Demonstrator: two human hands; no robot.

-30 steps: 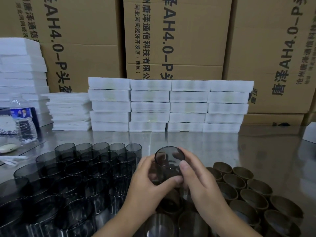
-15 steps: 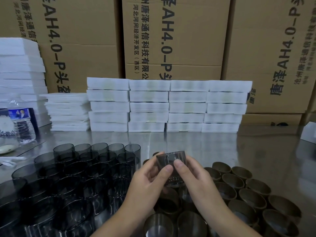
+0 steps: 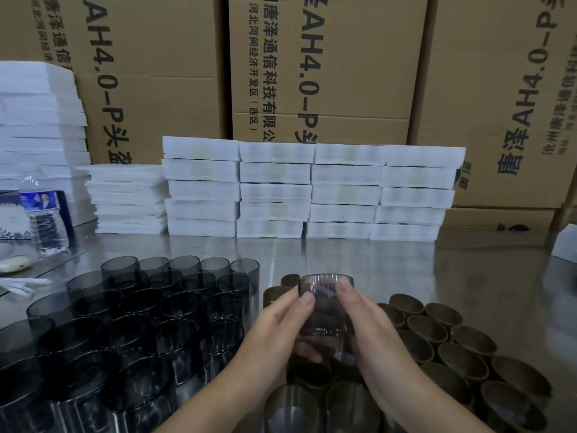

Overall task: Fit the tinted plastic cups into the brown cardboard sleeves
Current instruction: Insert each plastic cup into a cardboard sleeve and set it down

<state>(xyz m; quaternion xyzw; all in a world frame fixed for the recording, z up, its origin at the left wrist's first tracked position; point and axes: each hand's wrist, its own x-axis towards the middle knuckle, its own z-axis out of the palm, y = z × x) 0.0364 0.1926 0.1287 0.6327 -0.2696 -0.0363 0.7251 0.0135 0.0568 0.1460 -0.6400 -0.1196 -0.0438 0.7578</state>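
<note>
Both hands pinch one tinted cup (image 3: 324, 295) between them: the left hand (image 3: 274, 335) has its thumb laid on the near wall just below the rim, and the right hand (image 3: 374, 329) mirrors it, with the other fingers curled round the far side and under the base. The cup is upright, lifted clear of the table (image 3: 343, 254), over the near-left edge of the brown cardboard sleeves (image 3: 443, 332). Whether its lower part already sits in a sleeve I cannot tell.

Those sleeves stand close-packed to the right, mouths up. Two sleeves at the near edge (image 3: 292, 410) each have a grey cup seated inside. To the left the loose tinted cups (image 3: 140, 307) crowd in rows, rims up, touching one another.

Beyond them, white foam pads (image 3: 312, 192) are stacked in four columns, with a lower pile and a taller pile (image 3: 40, 120) further left. A water bottle (image 3: 43, 214) with a blue label, its writing too small to read, stands at the left edge.

Cardboard cartons (image 3: 327, 73) fill the background, printed sideways in black with "AH4.0-P", "唐泽通信科技有限公" and, smaller, "河北河间经济开发区(西区)".
</note>
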